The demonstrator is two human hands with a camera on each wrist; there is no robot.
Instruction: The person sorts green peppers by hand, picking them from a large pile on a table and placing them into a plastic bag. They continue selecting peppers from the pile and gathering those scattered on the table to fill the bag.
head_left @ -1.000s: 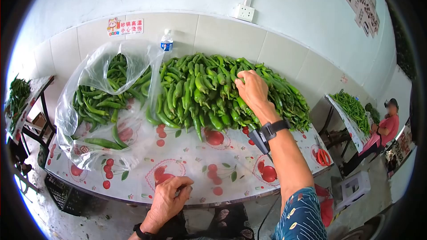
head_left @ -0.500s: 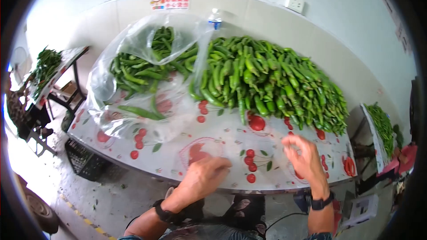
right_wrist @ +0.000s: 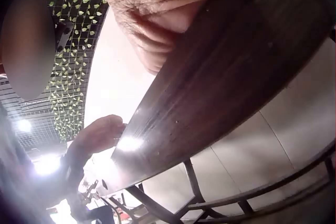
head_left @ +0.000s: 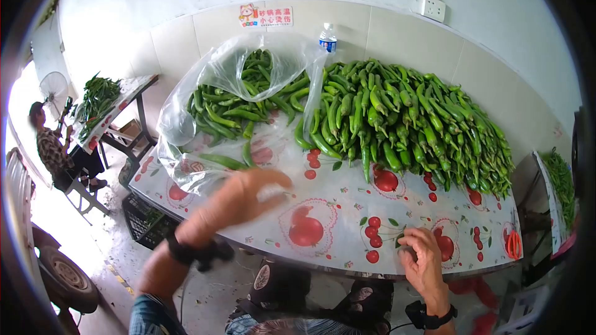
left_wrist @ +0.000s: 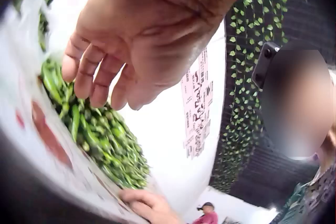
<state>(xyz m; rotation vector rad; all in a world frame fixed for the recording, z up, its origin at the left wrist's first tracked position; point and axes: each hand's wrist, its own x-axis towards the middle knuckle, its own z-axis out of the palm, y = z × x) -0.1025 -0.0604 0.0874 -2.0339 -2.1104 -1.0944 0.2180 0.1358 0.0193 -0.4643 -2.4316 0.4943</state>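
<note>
My left hand (head_left: 239, 201), blurred in the head view, hovers above the table just in front of the clear plastic bag (head_left: 177, 124). Seen from the left wrist, its fingers (left_wrist: 100, 77) hang relaxed with nothing in them. Green peppers (head_left: 217, 108) lie in the bag and spill toward its mouth. To the bag's right, a large heap of green peppers (head_left: 397, 118) is stacked against the wall. My right hand (head_left: 425, 260) rests at the table's front edge, fingers loosely bent and holding nothing.
A cherry-patterned cloth covers the table (head_left: 347, 211). Behind the bag stands a water bottle (head_left: 328, 37); red-handled scissors (head_left: 513, 245) lie at the right end. A black crate (head_left: 146, 220) is below the left side. Another person (head_left: 53, 142) sits by a side table at left.
My right hand has left the pepper heap and come back to the table's front edge, empty. My left hand has lifted from that edge toward the bag, and the view has turned left.
</note>
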